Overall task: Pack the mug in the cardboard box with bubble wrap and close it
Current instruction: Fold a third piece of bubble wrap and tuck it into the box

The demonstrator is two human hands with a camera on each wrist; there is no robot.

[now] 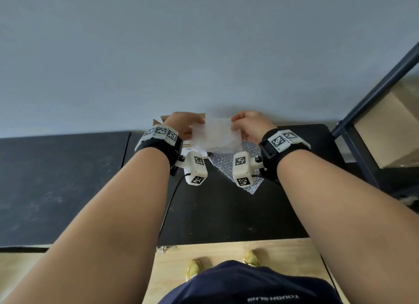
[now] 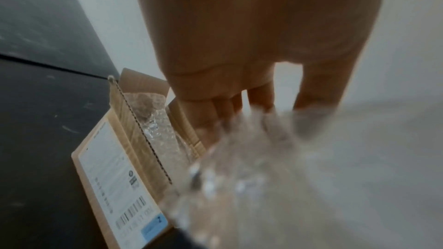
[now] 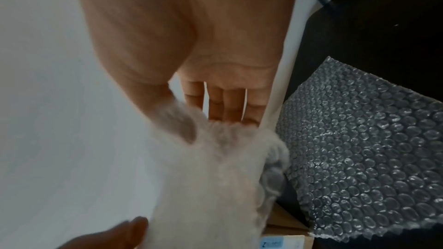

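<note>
A crumpled sheet of bubble wrap [image 1: 214,136] is held in the air between two hands above the far edge of the dark counter [image 1: 226,213]. The left hand [image 1: 181,124] pinches its left side, the right hand [image 1: 250,124] its right side, each grip closed on the plastic. Beneath it, by the counter's far edge, an open cardboard box [image 2: 134,158] is seen, lined with bubble wrap. A second flat sheet [image 3: 364,149] lies on the counter just beside the box. The mug cannot be made out.
</note>
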